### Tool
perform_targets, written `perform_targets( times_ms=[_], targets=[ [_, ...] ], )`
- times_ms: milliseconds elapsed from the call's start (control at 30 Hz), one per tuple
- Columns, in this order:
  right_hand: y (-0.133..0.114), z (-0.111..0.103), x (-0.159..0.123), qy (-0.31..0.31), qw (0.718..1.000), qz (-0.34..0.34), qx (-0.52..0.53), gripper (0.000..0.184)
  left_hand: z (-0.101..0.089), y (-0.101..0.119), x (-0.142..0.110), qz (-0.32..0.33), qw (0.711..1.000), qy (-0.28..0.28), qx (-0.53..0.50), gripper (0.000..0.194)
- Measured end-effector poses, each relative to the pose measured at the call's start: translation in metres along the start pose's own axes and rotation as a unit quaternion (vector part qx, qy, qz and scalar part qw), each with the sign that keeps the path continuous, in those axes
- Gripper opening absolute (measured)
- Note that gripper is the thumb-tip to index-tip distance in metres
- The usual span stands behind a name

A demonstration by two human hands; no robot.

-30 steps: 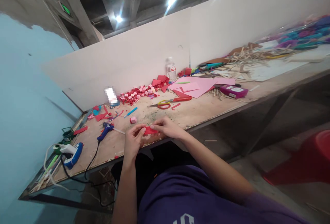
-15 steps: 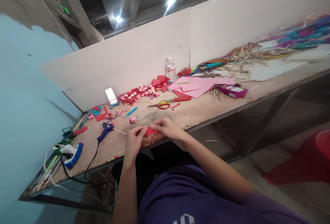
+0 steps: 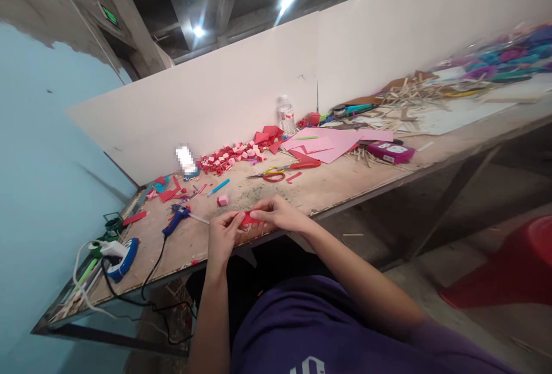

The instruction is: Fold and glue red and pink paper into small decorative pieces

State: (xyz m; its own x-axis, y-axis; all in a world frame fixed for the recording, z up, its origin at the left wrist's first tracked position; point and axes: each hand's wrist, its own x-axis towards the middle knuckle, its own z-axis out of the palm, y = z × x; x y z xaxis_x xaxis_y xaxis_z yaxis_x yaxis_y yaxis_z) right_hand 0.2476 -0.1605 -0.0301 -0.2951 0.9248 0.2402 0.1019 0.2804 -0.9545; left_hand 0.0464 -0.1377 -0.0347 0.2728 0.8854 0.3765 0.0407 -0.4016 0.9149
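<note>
Between my two hands, close to the table's front edge, is a small piece of red paper [image 3: 249, 218]. My left hand [image 3: 223, 235] pinches its left end between thumb and fingers. Its right end is pinched by my right hand [image 3: 273, 213], thumb on top. The fingertips hide part of the paper. Just beyond my hands lies a small pink and red cube [image 3: 222, 200]. A blue hot glue gun [image 3: 176, 220] with a white glue stick rests left of my left hand.
Scissors [image 3: 274, 175], an orange-handled tool [image 3: 304, 165] and a blue pen [image 3: 218, 188] lie farther back. Several pink and red cubes [image 3: 228, 156] are heaped by the partition, near a bottle [image 3: 286, 115]. Pink paper [image 3: 332, 143] lies right; a power strip [image 3: 123, 260] with cords sits left.
My hands have shifted very slightly left with the red paper, which now looks narrower between the fingers. Everything else on the table stays in place.
</note>
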Motion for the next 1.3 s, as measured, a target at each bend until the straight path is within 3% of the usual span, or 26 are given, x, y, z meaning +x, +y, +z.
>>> perform_targets(
  times_ms=[333, 600, 900, 1300],
  targets=[
    [0.0030, -0.0004, 0.0022, 0.015, 1.000, -0.021, 0.005, 0.039, 0.0010, 0.0017, -0.0003, -0.024, 0.997, -0.044, -0.053, 0.037],
    [0.0043, 0.0006, 0.0009, 0.010, 1.000, -0.019, -0.007, 0.031, 0.0004, 0.0001, -0.0015, -0.003, 0.998, -0.040, -0.038, 0.035],
    [-0.0001, -0.0001, 0.0008, 0.000, 0.999, -0.026, 0.025, 0.043, -0.0003, 0.0021, -0.0004, 0.016, 0.998, -0.020, -0.052, 0.029],
    [0.0023, -0.0004, 0.0028, 0.018, 0.999, -0.011, 0.036, 0.044, -0.0005, -0.0027, 0.0017, 0.003, 0.998, -0.037, -0.044, 0.032]
  ],
)
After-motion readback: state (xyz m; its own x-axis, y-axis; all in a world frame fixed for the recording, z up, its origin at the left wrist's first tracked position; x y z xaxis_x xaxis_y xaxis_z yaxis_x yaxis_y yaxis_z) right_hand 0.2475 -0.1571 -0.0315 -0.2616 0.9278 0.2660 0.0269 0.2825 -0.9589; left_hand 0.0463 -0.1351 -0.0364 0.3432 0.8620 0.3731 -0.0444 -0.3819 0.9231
